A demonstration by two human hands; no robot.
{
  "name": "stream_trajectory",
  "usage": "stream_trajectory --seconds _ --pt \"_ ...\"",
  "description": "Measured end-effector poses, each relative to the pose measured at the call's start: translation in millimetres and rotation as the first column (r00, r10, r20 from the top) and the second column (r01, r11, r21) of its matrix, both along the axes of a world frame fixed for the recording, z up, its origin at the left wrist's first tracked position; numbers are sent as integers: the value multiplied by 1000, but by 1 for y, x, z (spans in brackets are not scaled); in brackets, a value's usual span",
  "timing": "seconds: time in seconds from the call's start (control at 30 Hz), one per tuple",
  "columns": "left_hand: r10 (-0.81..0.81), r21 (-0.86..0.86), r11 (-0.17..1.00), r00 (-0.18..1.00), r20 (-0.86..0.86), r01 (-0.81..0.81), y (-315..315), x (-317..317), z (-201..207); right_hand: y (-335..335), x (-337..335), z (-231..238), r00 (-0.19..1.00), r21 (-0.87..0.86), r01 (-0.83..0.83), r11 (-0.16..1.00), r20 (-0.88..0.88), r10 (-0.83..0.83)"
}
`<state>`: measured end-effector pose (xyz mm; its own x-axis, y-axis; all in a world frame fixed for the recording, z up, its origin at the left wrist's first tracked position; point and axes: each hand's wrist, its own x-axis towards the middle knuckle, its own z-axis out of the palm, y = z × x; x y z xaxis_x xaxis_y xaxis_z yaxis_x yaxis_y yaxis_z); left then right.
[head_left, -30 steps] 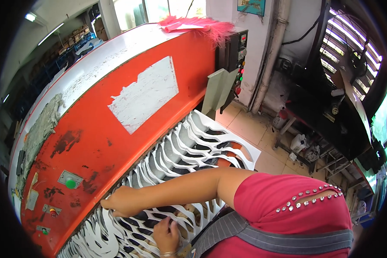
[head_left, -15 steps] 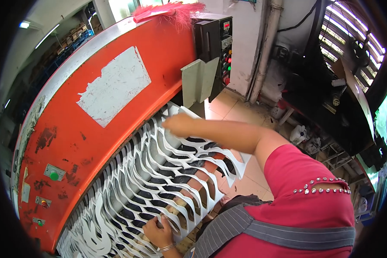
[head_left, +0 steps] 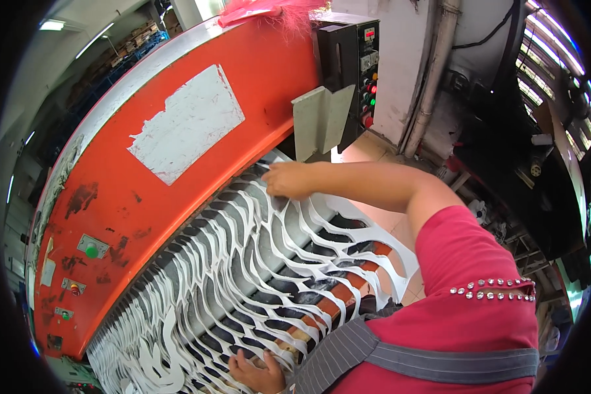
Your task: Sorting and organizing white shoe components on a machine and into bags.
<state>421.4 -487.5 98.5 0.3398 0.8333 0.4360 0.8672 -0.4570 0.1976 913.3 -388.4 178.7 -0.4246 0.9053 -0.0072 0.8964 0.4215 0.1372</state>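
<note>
A large white sheet (head_left: 243, 223), cut through with rows of curved openings into a net of wavy strips, lies over the bed of a red machine (head_left: 262, 85). My right hand (head_left: 290, 180) reaches across to the sheet's far end by the machine's lower edge. Its fingers are bent together, and a small white bit shows at the fingertips; what they hold is too small to name. At the near edge my left hand (head_left: 259, 373) rests on the strips with fingers and thumb apart. Loose curved white pieces (head_left: 167, 361) lie on top of the sheet to its left.
A black control box (head_left: 351, 79) with coloured buttons stands at the machine's far end, beside a pale bent metal plate (head_left: 322, 121). Green and red buttons (head_left: 90, 249) sit on the machine's left front. A pipe (head_left: 433, 85) runs down the wall.
The view has shifted, so the scene sits differently. My right hand remains at the sheet's far end, its fingers now showing more sharply. The strips lie in a changed, more bunched shape.
</note>
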Motion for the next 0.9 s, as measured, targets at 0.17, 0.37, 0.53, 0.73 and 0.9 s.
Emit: stream_trajectory --seconds 0.17,0.37,0.53,0.73,0.9 --pt "-313 38 950 946 89 311 1 38 91 -69 -63 70 887 -248 -12 969 -449 -104" --pt "-324 -426 555 657 680 714 12 115 103 -103 -130 87 385 -213 -546 810 -923 17" --pt "-171 -374 351 451 876 859 11 125 97 -107 -164 60 -4 -15 -609 793 -1000 -22" --pt "250 -256 812 83 965 525 -13 88 66 -114 -222 17 185 -144 -329 933 -979 -85" --pt "47 10 818 -83 995 575 -14 80 68 -122 -263 -9 201 -200 -232 952 -967 -154"
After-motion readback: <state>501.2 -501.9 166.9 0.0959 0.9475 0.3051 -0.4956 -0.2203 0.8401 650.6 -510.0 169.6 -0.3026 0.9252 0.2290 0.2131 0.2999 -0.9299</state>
